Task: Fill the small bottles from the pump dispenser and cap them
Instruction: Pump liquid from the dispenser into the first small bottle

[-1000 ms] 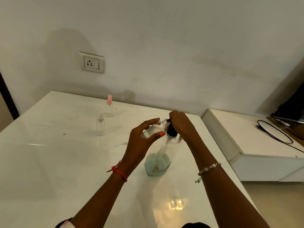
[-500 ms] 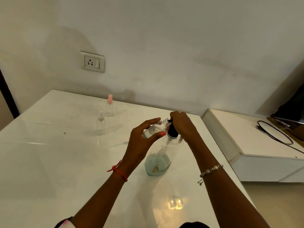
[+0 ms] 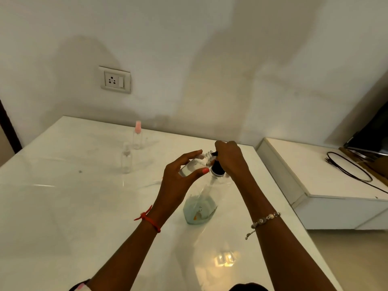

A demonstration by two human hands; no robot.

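Observation:
A clear pump dispenser [image 3: 199, 208] with pale blue-green liquid in its base stands on the white table [image 3: 63, 206]. My right hand [image 3: 230, 159] rests over its black pump head [image 3: 217, 169], fingers closed on it. My left hand [image 3: 180, 181] holds a small uncapped clear bottle [image 3: 194, 164] tilted, its open mouth right at the pump spout. Two more small clear bottles stand far left: one with a pink cap [image 3: 137, 135] and one with a clear cap [image 3: 126, 157].
A wall socket [image 3: 115, 79] is above the table's far edge. To the right, a lower white cabinet [image 3: 315, 181] carries a black cable [image 3: 348, 166] and a dark screen's corner. The table's right edge runs close beside my right arm.
Both hands have stayed at the pump with the small bottle at the spout. Only slight shifts show; the view itself has tilted a little.

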